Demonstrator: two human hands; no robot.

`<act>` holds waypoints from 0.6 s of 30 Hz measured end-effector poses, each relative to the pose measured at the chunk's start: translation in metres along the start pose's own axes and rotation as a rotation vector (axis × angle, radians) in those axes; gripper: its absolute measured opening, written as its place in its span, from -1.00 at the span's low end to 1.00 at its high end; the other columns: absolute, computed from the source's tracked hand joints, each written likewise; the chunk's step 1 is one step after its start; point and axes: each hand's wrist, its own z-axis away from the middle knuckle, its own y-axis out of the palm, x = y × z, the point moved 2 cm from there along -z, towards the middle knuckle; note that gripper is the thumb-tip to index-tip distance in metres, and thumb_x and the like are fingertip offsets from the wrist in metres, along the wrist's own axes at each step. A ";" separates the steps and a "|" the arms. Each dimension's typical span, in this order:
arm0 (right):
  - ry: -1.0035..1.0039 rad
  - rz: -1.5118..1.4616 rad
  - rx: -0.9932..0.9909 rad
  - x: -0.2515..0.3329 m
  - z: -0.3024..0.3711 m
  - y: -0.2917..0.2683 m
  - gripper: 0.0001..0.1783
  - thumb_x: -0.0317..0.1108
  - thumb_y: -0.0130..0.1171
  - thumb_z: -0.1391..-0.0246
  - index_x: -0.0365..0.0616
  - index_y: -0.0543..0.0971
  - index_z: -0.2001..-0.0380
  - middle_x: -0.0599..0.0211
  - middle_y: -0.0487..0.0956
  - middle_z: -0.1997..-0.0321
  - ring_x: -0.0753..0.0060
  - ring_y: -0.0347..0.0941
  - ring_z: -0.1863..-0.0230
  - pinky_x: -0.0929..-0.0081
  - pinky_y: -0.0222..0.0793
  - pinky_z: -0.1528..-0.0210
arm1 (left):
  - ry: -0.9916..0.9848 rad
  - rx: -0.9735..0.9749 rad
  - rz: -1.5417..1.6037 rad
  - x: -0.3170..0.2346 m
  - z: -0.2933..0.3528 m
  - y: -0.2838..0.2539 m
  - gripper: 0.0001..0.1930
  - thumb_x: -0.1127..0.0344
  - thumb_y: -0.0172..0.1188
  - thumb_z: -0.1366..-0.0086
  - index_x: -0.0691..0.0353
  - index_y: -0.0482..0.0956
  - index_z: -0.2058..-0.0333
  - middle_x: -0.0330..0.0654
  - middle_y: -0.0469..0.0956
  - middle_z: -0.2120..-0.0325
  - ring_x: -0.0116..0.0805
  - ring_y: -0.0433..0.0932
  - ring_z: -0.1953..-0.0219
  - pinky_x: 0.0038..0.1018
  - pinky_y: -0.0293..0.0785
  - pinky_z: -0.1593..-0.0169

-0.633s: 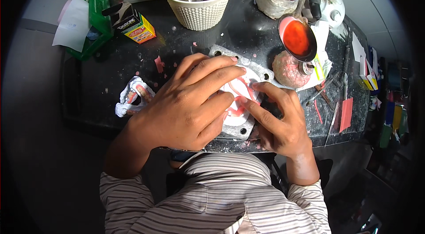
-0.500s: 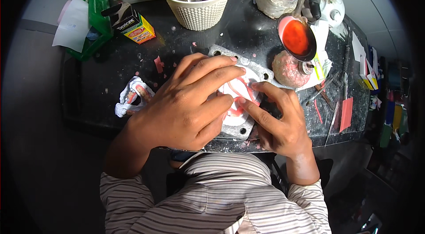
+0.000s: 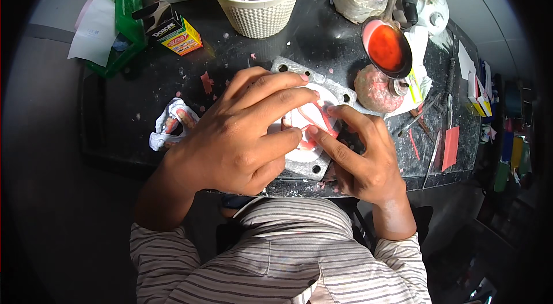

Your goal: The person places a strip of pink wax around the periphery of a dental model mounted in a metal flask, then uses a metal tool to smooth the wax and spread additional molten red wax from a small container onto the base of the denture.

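In front of me lies a grey metal flask plate (image 3: pixel 302 170) with bolt holes at its corners. Its middle holds white plaster (image 3: pixel 304 156), and curved pink wax (image 3: pixel 329 129) runs across it. My left hand (image 3: pixel 245 131) spreads over the flask's left side, fingers stretched out and tips resting on the plaster and wax; its thumb is mostly hidden. From the right, my right hand (image 3: pixel 368 157) reaches in, thumb and bent index finger closed on the wax with their tips a little apart. Left of my left hand lies a plaster dental cast (image 3: pixel 174 122) with pink gums.
Behind the flask stand a cream woven basket (image 3: pixel 259 13) of tools, a yellow-black box (image 3: pixel 173 30) and a green bin (image 3: pixel 124 30). At right are a dark ladle of red liquid (image 3: pixel 387 48), a wax-smeared round burner (image 3: pixel 375 90), a pink wax sheet (image 3: pixel 451 148) and thin metal tools.
The fingers of my left hand have shifted slightly over the plaster. My right fingertips have barely moved on the wax. The things around stay put.
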 end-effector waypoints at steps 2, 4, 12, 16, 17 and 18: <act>0.003 0.009 0.006 0.001 0.000 -0.002 -0.37 -0.42 0.28 0.28 0.02 0.62 -0.03 0.12 0.48 -0.13 0.25 0.38 0.20 0.39 0.37 0.15 | 0.004 0.003 0.000 0.000 -0.001 0.000 -0.76 0.48 0.16 0.16 0.35 0.63 0.42 0.11 0.54 0.04 0.11 0.46 -0.07 -0.02 0.34 -0.06; 0.016 0.001 0.019 0.002 0.000 -0.002 -0.35 -0.44 0.29 0.29 0.02 0.62 -0.04 0.13 0.47 -0.14 0.25 0.38 0.19 0.39 0.37 0.15 | 0.006 0.006 -0.002 0.000 0.000 0.000 -0.76 0.48 0.16 0.17 0.35 0.63 0.42 0.09 0.55 0.05 0.10 0.46 -0.07 -0.02 0.34 -0.06; 0.030 -0.019 0.028 0.002 -0.001 -0.003 -0.33 -0.48 0.30 0.31 0.03 0.61 -0.04 0.14 0.47 -0.14 0.25 0.39 0.19 0.39 0.37 0.15 | 0.012 0.039 -0.050 -0.001 0.001 0.000 -0.76 0.48 0.16 0.17 0.36 0.63 0.42 0.04 0.56 0.10 0.08 0.47 -0.07 -0.02 0.33 -0.06; 0.014 -0.092 -0.006 -0.001 -0.002 -0.005 -0.35 -0.52 0.29 0.30 -0.02 0.61 -0.04 0.14 0.49 -0.10 0.24 0.40 0.23 0.40 0.37 0.18 | 0.020 0.013 -0.066 -0.002 0.001 0.000 -0.77 0.49 0.16 0.17 0.36 0.63 0.43 0.03 0.56 0.13 0.06 0.48 -0.07 -0.02 0.33 -0.07; 0.015 -0.089 -0.005 -0.001 -0.003 -0.005 -0.35 -0.52 0.29 0.30 -0.02 0.61 -0.04 0.14 0.49 -0.10 0.24 0.40 0.23 0.40 0.37 0.18 | 0.020 0.027 -0.058 -0.002 0.001 0.000 -0.77 0.49 0.16 0.17 0.35 0.63 0.44 0.03 0.56 0.13 0.06 0.48 -0.06 -0.02 0.33 -0.07; 0.038 -0.083 -0.013 -0.001 -0.003 -0.006 -0.35 -0.54 0.28 0.31 -0.05 0.61 -0.03 0.14 0.49 -0.08 0.23 0.40 0.24 0.39 0.37 0.19 | 0.020 0.042 -0.050 -0.002 0.000 0.000 -0.77 0.49 0.16 0.17 0.35 0.63 0.44 0.02 0.56 0.13 0.05 0.49 -0.05 -0.03 0.34 -0.07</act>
